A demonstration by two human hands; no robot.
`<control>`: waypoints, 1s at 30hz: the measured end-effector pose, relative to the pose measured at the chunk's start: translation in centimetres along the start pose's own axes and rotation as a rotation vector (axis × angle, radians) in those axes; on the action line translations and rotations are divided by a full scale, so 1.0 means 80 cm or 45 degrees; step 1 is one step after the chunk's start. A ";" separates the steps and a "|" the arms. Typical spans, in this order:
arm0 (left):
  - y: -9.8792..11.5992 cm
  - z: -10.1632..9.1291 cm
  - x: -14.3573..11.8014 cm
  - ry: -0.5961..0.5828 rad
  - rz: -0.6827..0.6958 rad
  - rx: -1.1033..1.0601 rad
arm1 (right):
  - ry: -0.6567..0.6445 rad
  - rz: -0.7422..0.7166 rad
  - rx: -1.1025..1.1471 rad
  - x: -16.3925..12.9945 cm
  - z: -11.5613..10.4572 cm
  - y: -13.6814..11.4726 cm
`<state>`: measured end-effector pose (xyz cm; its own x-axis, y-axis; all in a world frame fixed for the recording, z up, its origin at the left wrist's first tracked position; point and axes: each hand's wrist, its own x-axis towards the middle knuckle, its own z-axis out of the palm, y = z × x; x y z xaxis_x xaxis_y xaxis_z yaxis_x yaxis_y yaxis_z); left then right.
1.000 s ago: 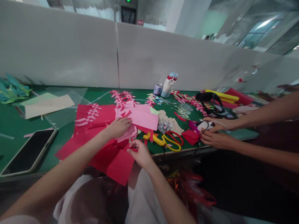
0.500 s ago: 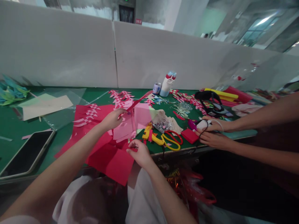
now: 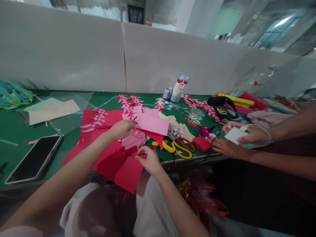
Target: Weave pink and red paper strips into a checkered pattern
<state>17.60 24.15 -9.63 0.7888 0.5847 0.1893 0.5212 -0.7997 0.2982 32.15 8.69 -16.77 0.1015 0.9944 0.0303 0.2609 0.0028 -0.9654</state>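
My left hand (image 3: 124, 129) is closed at the near edge of a pink paper sheet (image 3: 153, 121), with red paper showing beneath the sheet's right side. My right hand (image 3: 150, 160) pinches the edge of a red paper sheet (image 3: 123, 169) that hangs over the table's front edge. Under and around my left hand lie cut pink pieces (image 3: 133, 140) and more red paper (image 3: 86, 144). Pink-and-red woven paper strips (image 3: 95, 121) rest on the red paper. The yellow glue gun (image 3: 168, 147) is partly covered by the paper, beside yellow-and-red-handled scissors (image 3: 184, 149).
A phone (image 3: 34, 159) lies at left. Behind the papers stand a can (image 3: 167, 93) and a white bottle (image 3: 179, 89). At right a co-worker's hands (image 3: 249, 133) hold a small white box-shaped object (image 3: 235, 134) near a red folded piece (image 3: 201, 143). A partition (image 3: 74, 52) lines the back.
My left hand has moved slightly right; the red paper seen edge-on is lowered, and a pink sheet now lies over part of the glue gun. The co-worker has lifted the white object rightward.
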 end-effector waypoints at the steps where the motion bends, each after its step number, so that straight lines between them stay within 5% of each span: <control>1: 0.002 -0.003 -0.005 -0.006 0.004 -0.004 | 0.005 0.003 -0.021 0.000 -0.002 -0.002; 8: 0.010 -0.024 -0.066 0.025 -0.067 -0.044 | -0.010 -0.078 -0.008 0.001 -0.023 -0.021; 19: 0.003 -0.053 -0.134 -0.152 -0.228 0.033 | -0.029 -0.209 -0.104 0.024 -0.075 -0.074; 30: -0.040 -0.082 -0.193 0.099 -0.630 -0.527 | -0.139 -0.177 -0.240 0.048 -0.108 -0.081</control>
<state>1.57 18.58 -7.38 0.4538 0.8911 -0.0003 0.6359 -0.3236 0.7007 39.12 11.60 -8.20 -0.0492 0.9914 0.1210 0.4404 0.1303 -0.8883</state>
